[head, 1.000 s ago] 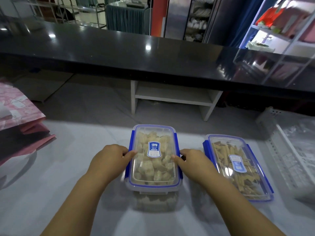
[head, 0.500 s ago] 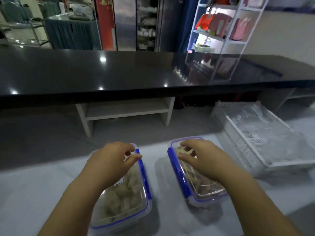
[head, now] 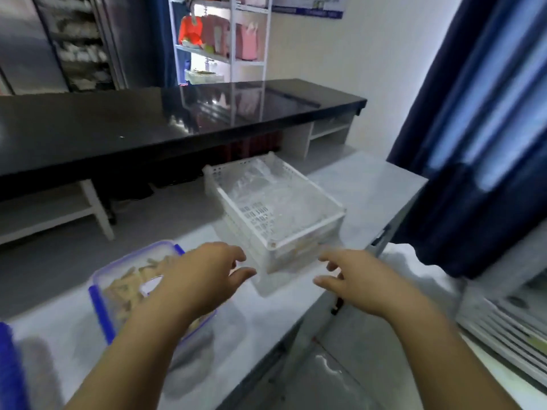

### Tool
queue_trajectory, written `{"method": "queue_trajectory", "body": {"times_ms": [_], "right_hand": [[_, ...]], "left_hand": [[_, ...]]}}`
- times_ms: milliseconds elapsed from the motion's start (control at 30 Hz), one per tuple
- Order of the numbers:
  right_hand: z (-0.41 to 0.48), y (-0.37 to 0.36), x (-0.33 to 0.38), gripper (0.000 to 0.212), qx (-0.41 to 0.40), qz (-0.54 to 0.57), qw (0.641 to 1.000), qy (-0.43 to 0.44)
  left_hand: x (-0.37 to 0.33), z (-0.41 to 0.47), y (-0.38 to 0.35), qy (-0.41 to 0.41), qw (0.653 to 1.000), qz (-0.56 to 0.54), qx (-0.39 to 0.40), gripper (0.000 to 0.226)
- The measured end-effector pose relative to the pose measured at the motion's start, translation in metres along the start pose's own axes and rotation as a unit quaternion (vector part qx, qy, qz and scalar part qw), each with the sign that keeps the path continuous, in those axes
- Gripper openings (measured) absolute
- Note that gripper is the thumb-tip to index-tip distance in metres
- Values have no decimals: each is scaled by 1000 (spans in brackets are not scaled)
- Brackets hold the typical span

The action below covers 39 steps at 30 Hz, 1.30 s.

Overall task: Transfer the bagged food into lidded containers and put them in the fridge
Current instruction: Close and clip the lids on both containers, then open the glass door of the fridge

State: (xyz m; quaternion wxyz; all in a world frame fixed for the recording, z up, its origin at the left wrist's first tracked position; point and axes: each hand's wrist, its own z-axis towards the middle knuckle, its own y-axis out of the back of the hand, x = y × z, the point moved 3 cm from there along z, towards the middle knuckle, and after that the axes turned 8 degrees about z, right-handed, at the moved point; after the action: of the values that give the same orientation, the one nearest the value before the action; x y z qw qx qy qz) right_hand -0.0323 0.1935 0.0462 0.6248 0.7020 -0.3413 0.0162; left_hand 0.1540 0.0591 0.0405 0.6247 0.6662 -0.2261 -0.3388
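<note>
- On the pale surface (head: 364, 184), low and left, sits the lidded container (head: 127, 287), partly hidden by the left hand (head: 204, 279).
- Both hands have a wide grip and hold nothing; the right hand (head: 358, 281) hovers well apart from the container.
- The container is probably stiff, light, smooth plastic: take it by both long sides, under the rim, and keep it level.

Dim, bluish indoor light; heavy motion blur throughout, wide-angle bending at edges.
</note>
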Motion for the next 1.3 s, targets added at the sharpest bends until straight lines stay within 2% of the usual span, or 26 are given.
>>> {"method": "queue_trajectory", "body": {"times_ms": [333,433,633,733,1000,1133,1300], "right_hand": [[-75,91,-212,45,-43,15,986,-162],[-92,113,-268,53,-61,27,975,-214],[-116,153,-362,48,-106,64,945,-301],[-117,171,-407,52,-122,93,928,-340],[-96,240,-512,55,-168,104,889,-413],[-81,274,-561,55,-202,105,869,-439],[-65,308,-621,53,-224,105,856,-453]], "left_hand": [[-223,92,-56,-125,991,-8,44,38],[-279,117,-67,-165,984,-2,62,37],[-378,176,-86,-241,966,21,89,39],[-423,215,-94,-275,957,30,92,40],[-546,334,-107,-368,924,48,92,39],[-605,393,-110,-402,909,52,96,24],[-676,446,-115,-427,898,36,101,31]]}}
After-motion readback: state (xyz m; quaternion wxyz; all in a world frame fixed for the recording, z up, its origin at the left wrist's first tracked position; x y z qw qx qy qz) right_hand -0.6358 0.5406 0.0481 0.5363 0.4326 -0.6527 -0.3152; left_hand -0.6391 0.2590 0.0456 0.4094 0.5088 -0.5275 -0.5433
